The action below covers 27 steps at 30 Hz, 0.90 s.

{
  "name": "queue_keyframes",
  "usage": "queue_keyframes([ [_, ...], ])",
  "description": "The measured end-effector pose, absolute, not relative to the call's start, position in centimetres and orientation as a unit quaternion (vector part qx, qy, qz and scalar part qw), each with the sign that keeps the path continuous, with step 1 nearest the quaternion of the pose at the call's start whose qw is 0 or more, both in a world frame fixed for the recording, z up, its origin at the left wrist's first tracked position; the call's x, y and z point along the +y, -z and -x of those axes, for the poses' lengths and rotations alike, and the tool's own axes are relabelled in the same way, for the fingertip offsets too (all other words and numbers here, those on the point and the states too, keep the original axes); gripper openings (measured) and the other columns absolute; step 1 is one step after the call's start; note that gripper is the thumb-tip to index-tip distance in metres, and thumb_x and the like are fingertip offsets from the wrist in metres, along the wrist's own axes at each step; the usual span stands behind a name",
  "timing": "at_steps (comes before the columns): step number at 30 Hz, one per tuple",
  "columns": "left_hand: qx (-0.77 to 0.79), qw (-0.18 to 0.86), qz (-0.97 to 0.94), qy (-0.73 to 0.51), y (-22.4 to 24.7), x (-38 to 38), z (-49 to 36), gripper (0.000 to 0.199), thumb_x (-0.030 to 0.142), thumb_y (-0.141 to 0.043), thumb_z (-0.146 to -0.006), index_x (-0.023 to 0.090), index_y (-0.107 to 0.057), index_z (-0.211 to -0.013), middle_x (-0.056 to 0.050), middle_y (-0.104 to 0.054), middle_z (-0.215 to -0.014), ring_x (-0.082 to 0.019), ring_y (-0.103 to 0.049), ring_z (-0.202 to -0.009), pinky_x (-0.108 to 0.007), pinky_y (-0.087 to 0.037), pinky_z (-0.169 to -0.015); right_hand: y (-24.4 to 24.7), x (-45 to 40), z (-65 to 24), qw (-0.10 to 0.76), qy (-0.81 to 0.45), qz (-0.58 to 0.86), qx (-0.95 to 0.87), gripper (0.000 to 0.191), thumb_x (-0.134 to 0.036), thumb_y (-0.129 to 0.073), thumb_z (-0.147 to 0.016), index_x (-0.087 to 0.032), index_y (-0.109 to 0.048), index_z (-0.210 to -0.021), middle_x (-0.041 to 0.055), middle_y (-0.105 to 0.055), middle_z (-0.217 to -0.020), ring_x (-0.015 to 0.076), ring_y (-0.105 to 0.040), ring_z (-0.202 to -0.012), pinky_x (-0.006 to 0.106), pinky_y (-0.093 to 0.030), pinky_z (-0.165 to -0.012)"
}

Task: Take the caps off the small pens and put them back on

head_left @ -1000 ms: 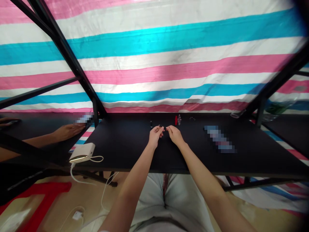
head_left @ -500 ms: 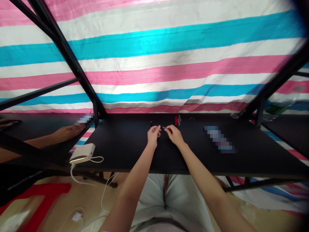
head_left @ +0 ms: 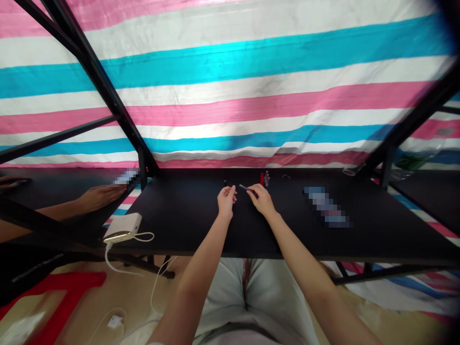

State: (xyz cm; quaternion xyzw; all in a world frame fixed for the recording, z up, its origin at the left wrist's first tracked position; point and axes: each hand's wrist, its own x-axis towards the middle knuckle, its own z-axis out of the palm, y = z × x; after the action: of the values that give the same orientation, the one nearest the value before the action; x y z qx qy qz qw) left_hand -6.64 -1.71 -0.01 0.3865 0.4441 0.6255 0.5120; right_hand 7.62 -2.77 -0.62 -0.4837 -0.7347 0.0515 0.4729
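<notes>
Over the middle of the black table (head_left: 179, 215), my right hand (head_left: 262, 199) pinches a small grey stick-like piece (head_left: 243, 187) that points left. My left hand (head_left: 226, 200) is just left of it, its fingers curled together; whatever they hold is too small to make out. A gap separates the two hands. Beyond my left hand stands a tiny dark piece (head_left: 225, 183). Behind my right hand lie a red item (head_left: 262, 179) and a cluster of small clear-grey pieces (head_left: 266, 178). Several tiny bits (head_left: 286, 177) are farther right.
A phone with a blurred screen (head_left: 326, 207) lies on the right. At the left edge sits a white box-like device (head_left: 124, 226) with cables. Another person's hand (head_left: 100, 197) holds a phone (head_left: 125, 177) at the left table. Black metal posts (head_left: 125, 117) frame the table.
My hands have moved slightly apart. More of the grey stick-like piece in my right hand now shows, clear of my left hand.
</notes>
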Motion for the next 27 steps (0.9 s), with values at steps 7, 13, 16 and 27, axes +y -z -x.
queue_keyframes([
  [7,0.436,0.465,-0.548,-0.542,1.1,-1.9,6.0,0.022,0.03,-0.059,-0.069,0.013,-0.057,-0.083,-0.005,-0.06,-0.073,-0.011,-0.055,-0.06,-0.02,-0.043,-0.048,0.7,-2.8,-7.4,0.493,-0.085,0.458,-0.735,0.022,-0.032,-0.044,-0.084,-0.021,-0.059,-0.095,0.0052,-0.053,-0.087,0.0151,-0.053,-0.079,0.028,-0.044,-0.071],
  [13,0.454,0.381,-0.642,-0.487,1.6,-1.9,6.4,0.02,0.024,-0.046,-0.078,0.015,-0.06,-0.09,-0.004,-0.063,-0.078,-0.008,-0.052,-0.052,-0.022,-0.045,-0.054,1.2,-2.5,-7.5,0.454,-0.116,0.456,-0.757,0.02,-0.027,-0.042,-0.084,-0.02,-0.058,-0.094,0.0032,-0.053,-0.078,0.0135,-0.051,-0.069,0.027,-0.043,-0.066],
  [16,0.459,0.347,-0.676,-0.46,1.7,-1.9,6.5,0.023,0.023,-0.042,-0.081,0.017,-0.06,-0.092,-0.004,-0.063,-0.078,-0.009,-0.053,-0.055,-0.023,-0.045,-0.058,1.5,-2.3,-7.7,0.439,-0.113,0.462,-0.762,0.019,-0.025,-0.043,-0.083,-0.02,-0.058,-0.094,0.0038,-0.055,-0.08,0.014,-0.052,-0.071,0.027,-0.043,-0.066],
  [27,0.451,0.297,-0.677,-0.499,1.4,-2.3,6.4,0.017,0.024,-0.052,-0.075,0.02,-0.065,-0.085,-0.003,-0.057,-0.083,-0.007,-0.044,-0.052,-0.022,-0.039,-0.057,1.7,-2.0,-8.3,0.37,-0.071,0.536,-0.755,0.016,-0.031,-0.05,-0.076,-0.019,-0.061,-0.081,0.0021,-0.06,-0.07,0.0142,-0.052,-0.064,0.026,-0.04,-0.061],
])
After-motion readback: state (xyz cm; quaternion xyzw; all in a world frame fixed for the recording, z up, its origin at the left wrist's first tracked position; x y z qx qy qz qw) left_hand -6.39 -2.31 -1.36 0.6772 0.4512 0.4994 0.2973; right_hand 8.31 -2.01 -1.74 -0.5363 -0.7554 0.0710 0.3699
